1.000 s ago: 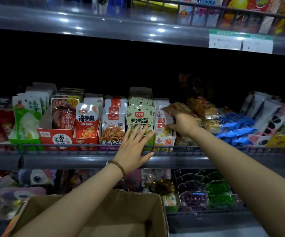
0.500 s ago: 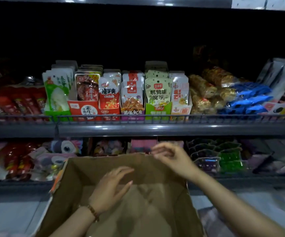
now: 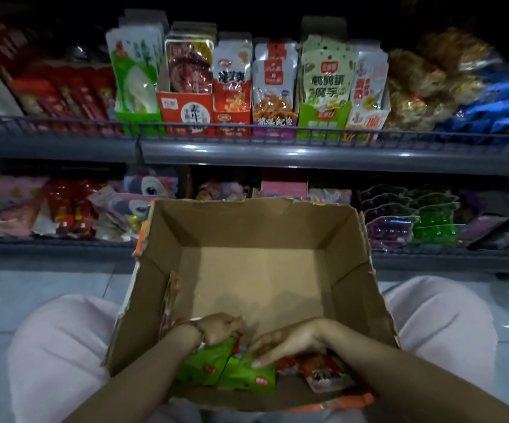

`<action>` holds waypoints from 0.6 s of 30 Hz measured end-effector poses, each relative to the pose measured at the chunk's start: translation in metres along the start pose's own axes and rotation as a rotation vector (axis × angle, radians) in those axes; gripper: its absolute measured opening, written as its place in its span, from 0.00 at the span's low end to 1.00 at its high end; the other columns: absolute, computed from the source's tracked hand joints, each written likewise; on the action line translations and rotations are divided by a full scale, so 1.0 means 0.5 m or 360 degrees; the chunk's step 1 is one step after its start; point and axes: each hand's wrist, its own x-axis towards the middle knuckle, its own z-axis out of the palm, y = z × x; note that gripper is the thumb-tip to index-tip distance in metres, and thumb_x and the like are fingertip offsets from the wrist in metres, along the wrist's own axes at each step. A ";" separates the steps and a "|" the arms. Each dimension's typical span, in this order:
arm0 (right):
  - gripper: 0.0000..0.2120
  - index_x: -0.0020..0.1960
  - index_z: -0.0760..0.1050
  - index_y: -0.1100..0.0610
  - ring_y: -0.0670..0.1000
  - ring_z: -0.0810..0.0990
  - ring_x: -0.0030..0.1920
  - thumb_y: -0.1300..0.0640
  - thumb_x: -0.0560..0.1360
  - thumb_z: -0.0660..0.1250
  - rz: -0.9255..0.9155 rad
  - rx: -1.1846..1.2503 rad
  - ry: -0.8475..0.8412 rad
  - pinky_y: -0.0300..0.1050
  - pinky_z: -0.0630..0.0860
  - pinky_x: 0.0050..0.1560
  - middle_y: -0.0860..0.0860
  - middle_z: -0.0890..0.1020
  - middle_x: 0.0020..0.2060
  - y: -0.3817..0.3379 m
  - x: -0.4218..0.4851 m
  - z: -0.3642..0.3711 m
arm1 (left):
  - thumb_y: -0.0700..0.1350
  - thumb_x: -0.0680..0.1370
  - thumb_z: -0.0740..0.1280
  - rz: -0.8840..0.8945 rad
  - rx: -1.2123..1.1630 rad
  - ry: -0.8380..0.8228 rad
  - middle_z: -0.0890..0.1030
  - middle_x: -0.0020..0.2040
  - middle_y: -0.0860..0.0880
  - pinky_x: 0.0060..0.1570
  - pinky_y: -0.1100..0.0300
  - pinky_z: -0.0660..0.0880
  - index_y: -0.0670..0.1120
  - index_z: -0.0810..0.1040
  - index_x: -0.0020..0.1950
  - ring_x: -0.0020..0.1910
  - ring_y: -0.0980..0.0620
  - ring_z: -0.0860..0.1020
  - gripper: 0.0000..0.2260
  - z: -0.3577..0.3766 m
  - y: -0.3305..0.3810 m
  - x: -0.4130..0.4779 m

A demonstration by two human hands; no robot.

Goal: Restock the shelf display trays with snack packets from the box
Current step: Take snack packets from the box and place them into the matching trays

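1. Down at the near end of the cardboard box (image 3: 247, 206), head view: the pick step is in hand. Stock is being gathered and nothing is lifted clear yet.
2. Left hand (image 3: 216, 329): fingers are curled over the top edge of the left green packet (image 3: 206, 366), which appears to be gripped. Blur keeps this from being certain.
3. Right hand (image 3: 286, 343): fingers are held fairly straight and laid on the right green packet (image 3: 247, 378), not closed round it.
4. Both green packets lie touching, side by side on the box floor by the near wall. Red packets (image 3: 323, 370) sit just beside them, partly under the right wrist.
5. Likely target: the green display tray (image 3: 322, 117) on the upper shelf (image 3: 277, 148), where like-printed pouches stand upright. Next, a firm hold is needed, then a lift over the far wall and upright slotting into the row.
6. Packets: glossy crinkled film, flat pillow shape, judged slippery. Box: matte corrugated card with a ragged torn rim. Trays: thin printed card. Shelf: grey metal with a wire front rail.
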 end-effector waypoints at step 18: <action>0.24 0.55 0.80 0.52 0.48 0.78 0.55 0.36 0.70 0.65 -0.0319 0.0155 0.0377 0.49 0.71 0.65 0.52 0.81 0.56 -0.019 -0.028 -0.018 | 0.67 0.75 0.33 -0.0192 -0.0585 -0.0503 0.73 0.66 0.39 0.61 0.58 0.66 0.38 0.73 0.64 0.56 0.47 0.74 0.43 -0.060 -0.002 -0.053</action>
